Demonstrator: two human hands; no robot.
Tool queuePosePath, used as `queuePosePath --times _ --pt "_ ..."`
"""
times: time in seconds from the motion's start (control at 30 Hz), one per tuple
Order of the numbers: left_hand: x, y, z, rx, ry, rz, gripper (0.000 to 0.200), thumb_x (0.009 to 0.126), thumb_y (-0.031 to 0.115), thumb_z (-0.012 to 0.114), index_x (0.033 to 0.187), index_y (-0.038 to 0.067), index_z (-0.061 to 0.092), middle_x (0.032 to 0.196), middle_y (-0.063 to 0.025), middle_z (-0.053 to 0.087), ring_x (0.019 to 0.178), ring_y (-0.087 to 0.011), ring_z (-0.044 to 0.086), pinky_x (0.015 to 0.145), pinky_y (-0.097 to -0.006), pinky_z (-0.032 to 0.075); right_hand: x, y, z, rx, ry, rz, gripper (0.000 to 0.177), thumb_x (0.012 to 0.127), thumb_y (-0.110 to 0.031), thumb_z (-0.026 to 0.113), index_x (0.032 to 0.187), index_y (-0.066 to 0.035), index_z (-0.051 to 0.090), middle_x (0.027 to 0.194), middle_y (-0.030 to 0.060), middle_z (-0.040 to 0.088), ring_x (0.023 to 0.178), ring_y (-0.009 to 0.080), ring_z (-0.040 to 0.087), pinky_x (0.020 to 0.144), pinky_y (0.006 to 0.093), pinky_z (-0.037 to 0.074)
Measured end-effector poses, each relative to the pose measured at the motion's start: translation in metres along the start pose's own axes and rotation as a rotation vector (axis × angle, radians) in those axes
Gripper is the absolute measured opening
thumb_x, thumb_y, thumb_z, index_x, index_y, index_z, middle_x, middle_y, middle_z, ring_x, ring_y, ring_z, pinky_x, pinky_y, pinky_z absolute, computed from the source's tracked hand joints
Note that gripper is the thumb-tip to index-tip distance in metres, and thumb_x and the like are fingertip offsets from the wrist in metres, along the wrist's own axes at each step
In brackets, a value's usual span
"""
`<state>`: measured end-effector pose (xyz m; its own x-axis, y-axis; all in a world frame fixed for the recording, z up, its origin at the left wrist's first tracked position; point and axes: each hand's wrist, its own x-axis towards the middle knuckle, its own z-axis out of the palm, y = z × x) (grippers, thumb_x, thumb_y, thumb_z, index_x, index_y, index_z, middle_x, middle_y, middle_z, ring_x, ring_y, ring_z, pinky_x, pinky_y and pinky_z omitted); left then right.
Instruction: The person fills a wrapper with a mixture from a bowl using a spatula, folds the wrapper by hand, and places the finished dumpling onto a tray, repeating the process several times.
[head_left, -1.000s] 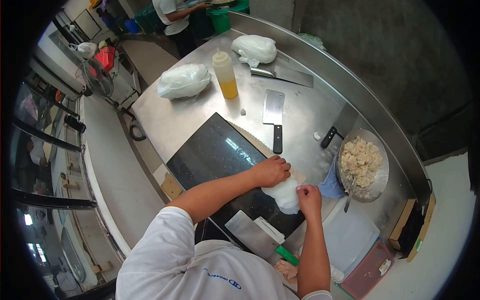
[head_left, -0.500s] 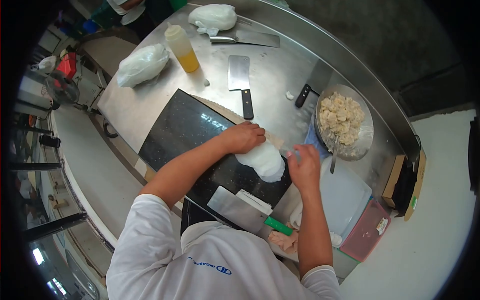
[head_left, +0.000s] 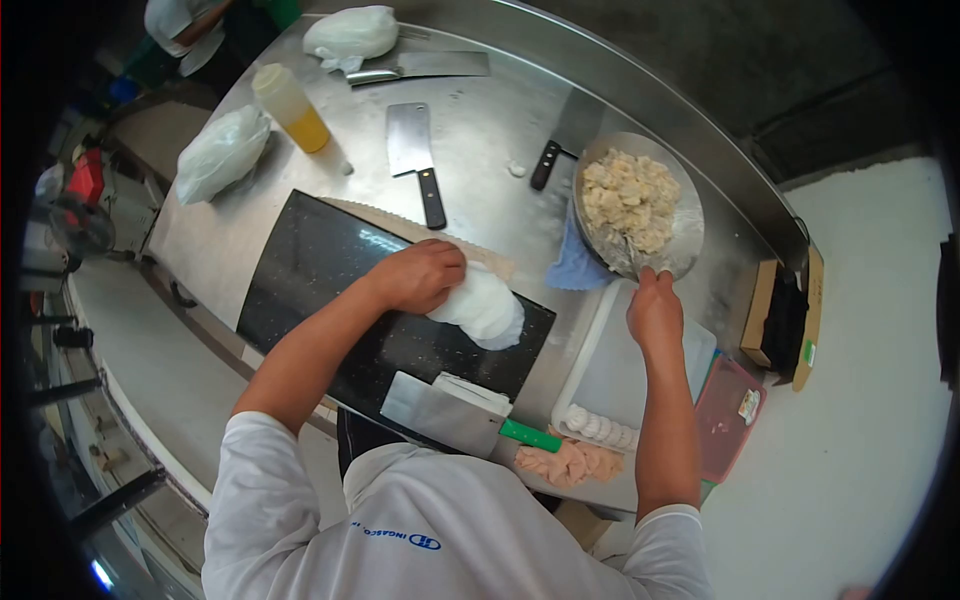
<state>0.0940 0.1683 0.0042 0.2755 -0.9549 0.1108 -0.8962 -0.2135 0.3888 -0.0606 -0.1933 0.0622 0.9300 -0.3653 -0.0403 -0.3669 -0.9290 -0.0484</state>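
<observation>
My left hand [head_left: 428, 276] is closed around the upper end of a white, soft-looking bundle [head_left: 484, 308] on the black board [head_left: 330, 270]. My right hand [head_left: 656, 302] pinches the handle of a utensil whose other end is in the pale, chunky mixture [head_left: 630, 198] in a metal bowl [head_left: 692, 215]. A blue cloth [head_left: 577, 258] lies beside the bowl. Near the board's lower edge rests a wide blade [head_left: 440, 412] with a green handle [head_left: 530, 434], next to a white stack [head_left: 474, 392].
Cleavers [head_left: 408, 138] and other knives lie on the metal table [head_left: 480, 130]. White bags [head_left: 222, 152] and a squeeze bottle [head_left: 290, 108] stand farther off. A white tray [head_left: 620, 370] holds white pleated pieces [head_left: 600, 428]. Another person [head_left: 190, 30] is at the upper left.
My right hand has moved from beside the white bundle to the utensil in the bowl and taken hold of it. The whole view has shifted, so the table's things appear farther left.
</observation>
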Motion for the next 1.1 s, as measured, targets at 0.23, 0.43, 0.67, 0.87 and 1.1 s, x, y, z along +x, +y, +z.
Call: queuePosePath --times 0.23,0.43,0.67,0.87,1.1 --pt "-0.045 0.032 -0.007 0.004 0.038 -0.021 0.02 0.076 0.013 0.075 0.088 0.006 0.061 0.099 -0.0111 0.065 0.107 -0.0335 0.065 0.107 -0.0478 0.048 -0.007 0.037 -0.07 -0.195 0.073 -0.034 0.025 0.09 -0.005 0.051 0.103 -0.008 0.072 0.095 0.0191 0.067 0.088 0.0394 0.069 0.076 0.0486 0.056" --pt "-0.09 0.073 -0.001 0.246 0.193 -0.131 0.017 0.077 0.014 0.074 0.088 0.009 0.061 0.09 -0.0072 0.062 0.094 -0.0319 0.066 0.1 -0.0428 0.053 0.011 0.055 -0.033 -0.131 0.16 -0.088 0.028 0.089 -0.007 0.052 0.107 -0.01 0.073 0.1 0.0176 0.068 0.089 0.0386 0.069 0.077 0.049 0.056" --pt "-0.091 0.087 -0.03 0.068 0.606 -0.28 0.019 0.084 0.01 0.07 0.103 0.009 0.068 0.1 -0.0118 0.066 0.1 -0.03 0.067 0.091 -0.039 0.055 0.003 0.064 -0.054 -0.039 0.02 -0.193 0.029 0.09 -0.007 0.054 0.11 -0.011 0.075 0.097 0.0165 0.069 0.089 0.0392 0.068 0.077 0.049 0.054" --pt "0.006 0.094 0.004 -1.733 0.948 -0.868 0.034 0.101 0.024 0.063 0.124 -0.001 0.066 0.119 -0.0106 0.068 0.109 -0.0218 0.064 0.099 -0.034 0.048 0.015 0.073 -0.005 -0.029 0.109 -0.238 0.032 0.089 -0.006 0.053 0.108 -0.011 0.077 0.099 0.0149 0.07 0.093 0.0365 0.069 0.081 0.0477 0.055" --pt "0.088 0.113 0.024 -1.323 0.553 -0.611 0.045 0.105 0.035 0.057 0.13 -0.002 0.064 0.119 -0.0083 0.069 0.11 -0.0158 0.06 0.099 -0.0307 0.045 0.01 0.076 -0.047 0.016 0.011 -0.159 0.034 0.088 -0.004 0.053 0.115 -0.011 0.074 0.102 0.0154 0.07 0.093 0.0368 0.069 0.081 0.0477 0.056"
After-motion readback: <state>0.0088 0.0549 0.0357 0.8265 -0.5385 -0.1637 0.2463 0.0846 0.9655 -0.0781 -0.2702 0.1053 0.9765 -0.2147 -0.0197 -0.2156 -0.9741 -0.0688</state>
